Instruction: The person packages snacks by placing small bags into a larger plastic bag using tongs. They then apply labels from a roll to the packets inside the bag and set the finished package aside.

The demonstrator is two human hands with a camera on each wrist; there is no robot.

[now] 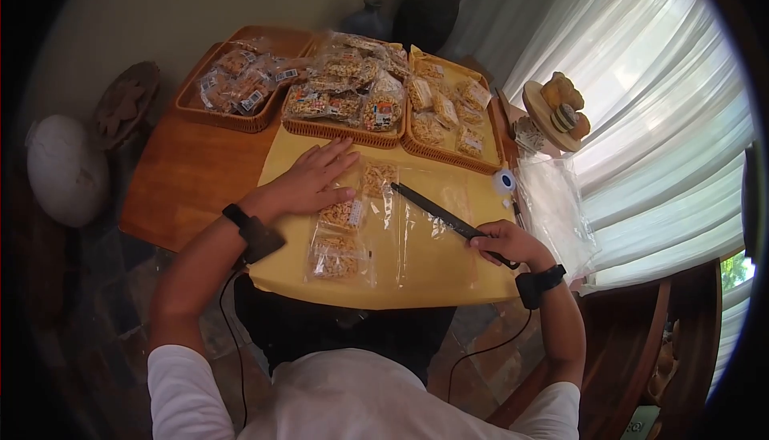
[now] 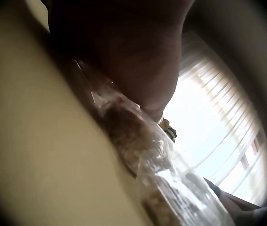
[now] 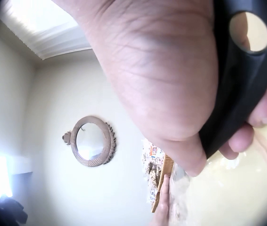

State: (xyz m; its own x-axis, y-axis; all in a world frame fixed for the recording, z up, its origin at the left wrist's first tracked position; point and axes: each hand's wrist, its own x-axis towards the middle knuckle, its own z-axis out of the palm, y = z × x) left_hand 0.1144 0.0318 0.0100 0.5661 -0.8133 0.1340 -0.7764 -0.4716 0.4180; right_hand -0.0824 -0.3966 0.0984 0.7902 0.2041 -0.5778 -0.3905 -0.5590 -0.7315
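Note:
My right hand (image 1: 509, 244) grips a long, flat black knife-like tool (image 1: 436, 213) by its end, which has a round hole in it. The tool slants up to the left, its tip near a bagged snack (image 1: 378, 179) of light, crumbly pieces. My left hand (image 1: 311, 179) lies with fingers extended and spread beside the clear packaging, its thumb over a second snack pack (image 1: 342, 213). Nearer the body is a third pack (image 1: 335, 257). Clear plastic film (image 1: 416, 252) stretches to their right under the tool. In the left wrist view, shiny wrapping (image 2: 157, 160) lies just past the palm.
Three wicker baskets line the back: a left one (image 1: 260, 122) with labelled packs, a middle one (image 1: 344, 130) piled high, a right one (image 1: 456, 161) with snack packs. Yellow paper (image 1: 280, 268) covers the wooden table (image 1: 176, 183). Clear bags (image 1: 557, 207) lie by the curtain.

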